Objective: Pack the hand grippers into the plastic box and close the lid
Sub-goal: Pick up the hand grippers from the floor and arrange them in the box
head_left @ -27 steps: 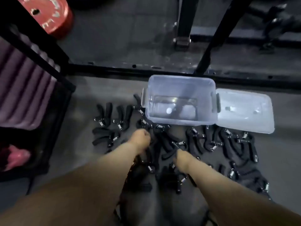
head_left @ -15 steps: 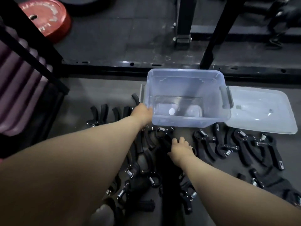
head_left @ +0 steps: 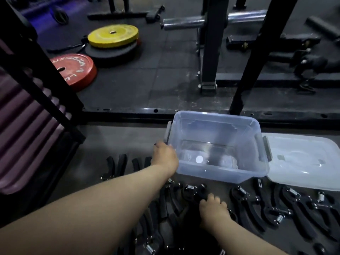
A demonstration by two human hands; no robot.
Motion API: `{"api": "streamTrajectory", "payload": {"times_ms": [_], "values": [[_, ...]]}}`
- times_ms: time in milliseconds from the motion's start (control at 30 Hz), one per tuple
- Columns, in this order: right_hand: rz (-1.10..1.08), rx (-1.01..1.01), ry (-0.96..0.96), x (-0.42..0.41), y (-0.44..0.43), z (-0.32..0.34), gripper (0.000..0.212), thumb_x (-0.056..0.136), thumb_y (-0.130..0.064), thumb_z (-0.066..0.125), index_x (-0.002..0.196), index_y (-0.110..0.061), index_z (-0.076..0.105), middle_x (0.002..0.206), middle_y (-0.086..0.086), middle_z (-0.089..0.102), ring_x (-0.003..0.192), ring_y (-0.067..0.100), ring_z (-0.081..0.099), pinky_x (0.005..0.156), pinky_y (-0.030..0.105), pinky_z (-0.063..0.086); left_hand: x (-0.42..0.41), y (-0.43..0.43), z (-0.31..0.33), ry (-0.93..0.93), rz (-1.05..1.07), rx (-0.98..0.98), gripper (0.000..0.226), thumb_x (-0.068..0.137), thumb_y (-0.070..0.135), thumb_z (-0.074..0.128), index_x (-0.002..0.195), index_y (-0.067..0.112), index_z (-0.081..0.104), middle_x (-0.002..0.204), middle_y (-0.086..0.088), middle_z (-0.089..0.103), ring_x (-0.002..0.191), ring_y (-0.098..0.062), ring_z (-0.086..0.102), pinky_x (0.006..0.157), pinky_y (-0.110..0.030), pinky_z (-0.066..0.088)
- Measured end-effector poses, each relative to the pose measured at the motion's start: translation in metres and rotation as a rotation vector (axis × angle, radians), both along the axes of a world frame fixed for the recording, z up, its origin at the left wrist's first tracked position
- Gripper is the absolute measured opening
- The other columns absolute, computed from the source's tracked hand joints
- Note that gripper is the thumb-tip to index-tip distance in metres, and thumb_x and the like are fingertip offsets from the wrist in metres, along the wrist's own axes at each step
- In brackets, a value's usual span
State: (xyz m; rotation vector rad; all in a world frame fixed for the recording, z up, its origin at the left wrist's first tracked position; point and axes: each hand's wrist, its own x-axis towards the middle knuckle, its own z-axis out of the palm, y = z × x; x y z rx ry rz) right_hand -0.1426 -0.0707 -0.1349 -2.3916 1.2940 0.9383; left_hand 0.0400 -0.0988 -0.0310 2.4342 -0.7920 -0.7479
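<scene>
Left hand point(head_left: 164, 156) seemingly grips the plastic box point(head_left: 220, 173) at its left end.

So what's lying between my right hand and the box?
One gripper, its spring end just past the right hand fingertips, then a narrow strip of bare floor up to the box. The head view shows it.

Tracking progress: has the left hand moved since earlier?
Yes, the left hand went forward from the hand grippers to the left end of the plastic box.
</scene>
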Motion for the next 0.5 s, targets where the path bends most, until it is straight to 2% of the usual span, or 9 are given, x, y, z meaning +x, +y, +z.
{"api": "streamTrajectory", "payload": {"times_ms": [67,133,167,233,300,400,500], "values": [[-0.011,0.037,-0.011,0.002,-0.006,0.01,0.07,0.08,-0.043,0.068,0.139,-0.015,0.043,0.14,0.014,0.034,0.128,0.035,0.037,0.104,0.046,0.035,0.007,-0.009,0.0,-0.021,-0.021,-0.096,0.032,0.101,0.026,0.032,0.121,0.003,0.044,0.127,-0.017,0.047,0.112,-0.037,0.05,0.09,-0.04,0.039],[-0.024,0.062,-0.029,0.002,-0.016,0.018,0.072,0.077,-0.043,0.065,0.138,-0.014,0.042,0.138,0.013,0.035,0.127,0.035,0.038,0.104,0.047,0.036,0.016,-0.024,-0.001,-0.002,-0.084,-0.205,0.032,0.099,0.034,0.027,0.12,0.022,0.049,0.126,-0.007,0.052,0.111,-0.03,0.053,0.094,-0.034,0.04],[-0.037,0.078,-0.039,0.003,-0.02,0.022,0.071,0.076,-0.042,0.063,0.138,-0.014,0.041,0.137,0.013,0.035,0.127,0.035,0.039,0.104,0.047,0.036,0.019,-0.029,-0.004,-0.016,-0.13,-0.235,0.033,0.096,0.036,0.026,0.119,0.03,0.05,0.129,-0.003,0.052,0.114,-0.028,0.053,0.099,-0.038,0.042],[-0.074,0.118,-0.056,0.003,-0.026,0.028,0.07,0.074,-0.041,0.058,0.136,-0.014,0.039,0.135,0.012,0.035,0.127,0.034,0.041,0.104,0.046,0.037,0.022,-0.03,-0.009,-0.083,-0.225,-0.226,0.041,0.093,0.03,0.027,0.13,0.032,0.046,0.148,0.003,0.04,0.127,-0.029,0.042,0.107,-0.043,0.036],[-0.118,0.165,-0.073,0.003,-0.03,0.033,0.067,0.074,-0.042,0.056,0.133,-0.013,0.04,0.133,0.011,0.036,0.126,0.034,0.043,0.103,0.045,0.039,0.021,-0.025,-0.013,-0.129,-0.254,-0.207,0.053,0.093,0.016,0.027,0.143,0.033,0.035,0.156,0.012,0.025,0.128,-0.028,0.031,0.108,-0.035,0.028],[-0.161,0.195,-0.141,0.001,-0.031,0.04,0.058,0.079,-0.042,0.053,0.128,-0.014,0.042,0.13,0.011,0.038,0.124,0.034,0.047,0.101,0.041,0.041,0.016,-0.019,-0.018,-0.127,-0.209,-0.221,0.061,0.094,0.008,0.027,0.149,0.035,0.024,0.157,0.023,0.015,0.131,-0.022,0.02,0.106,-0.029,0.019],[-0.179,0.243,-0.178,0.001,-0.025,0.053,0.052,0.086,-0.039,0.049,0.13,-0.011,0.042,0.134,0.013,0.042,0.124,0.033,0.051,0.099,0.036,0.042,0.012,-0.013,-0.018,-0.125,-0.183,-0.208,0.06,0.095,0.01,0.022,0.151,0.034,0.022,0.157,0.023,0.013,0.137,-0.023,0.014,0.113,-0.036,0.015]]}}
